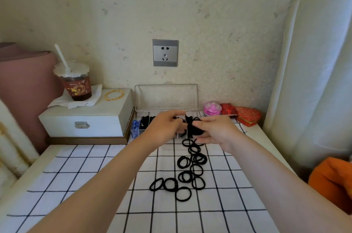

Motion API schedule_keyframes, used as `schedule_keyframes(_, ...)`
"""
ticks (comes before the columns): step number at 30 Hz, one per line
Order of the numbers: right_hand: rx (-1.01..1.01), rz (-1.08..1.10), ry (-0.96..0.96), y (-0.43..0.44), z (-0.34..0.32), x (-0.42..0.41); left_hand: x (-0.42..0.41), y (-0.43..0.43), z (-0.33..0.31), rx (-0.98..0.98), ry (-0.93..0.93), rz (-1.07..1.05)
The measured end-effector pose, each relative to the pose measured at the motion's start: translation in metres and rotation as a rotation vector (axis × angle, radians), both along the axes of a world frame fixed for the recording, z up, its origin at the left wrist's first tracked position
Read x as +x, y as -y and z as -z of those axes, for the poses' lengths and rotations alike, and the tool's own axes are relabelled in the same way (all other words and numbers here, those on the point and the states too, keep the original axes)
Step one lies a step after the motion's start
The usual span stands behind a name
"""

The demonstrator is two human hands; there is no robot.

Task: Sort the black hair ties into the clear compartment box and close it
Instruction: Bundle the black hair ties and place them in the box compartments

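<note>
Box [138, 125]: clear, at the far edge of the cloth, against the wall; lid [166, 97] open and standing upright.
Box contents: black ties [145, 119] in a left compartment; blue pieces [135, 127] in the leftmost one.
Loose ties [190, 169]: scattered on the checked cloth [91, 173], in a trail from just near the box toward the near side.
Right hand [216, 131]: over the box's right part, fingers curled round a bundle [194, 128] of black ties.
Left hand [163, 128]: over the box's middle, fingers bent toward the bundle; cannot tell whether it grips anything.
Left of box: white chest [85, 118] with a cup [76, 82] and gold bangles [114, 94] on top.
Right of box: pink jar [212, 108], red boxes [245, 115].
</note>
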State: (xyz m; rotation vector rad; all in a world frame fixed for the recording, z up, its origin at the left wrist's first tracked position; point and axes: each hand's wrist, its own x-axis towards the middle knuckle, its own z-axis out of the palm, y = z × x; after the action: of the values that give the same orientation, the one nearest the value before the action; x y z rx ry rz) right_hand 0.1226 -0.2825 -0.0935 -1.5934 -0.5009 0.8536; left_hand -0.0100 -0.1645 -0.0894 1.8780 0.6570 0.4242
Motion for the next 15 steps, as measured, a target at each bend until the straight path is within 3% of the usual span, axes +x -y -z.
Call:
schedule_keyframes(6,-0.002,0.271,0.381,-0.03,0.006,0.037,0.038,-0.035,0.019,0.399,-0.124,0.057)
schedule_keyframes(12,-0.165,0.204,0.74,-0.059,0.024,0.049,0.059,-0.056,0.043,0.742,-0.221,0.103)
schedule_keyframes(15,-0.267,0.144,0.885,-0.065,0.026,0.053,0.061,-0.061,0.049,0.778,-0.208,0.088)
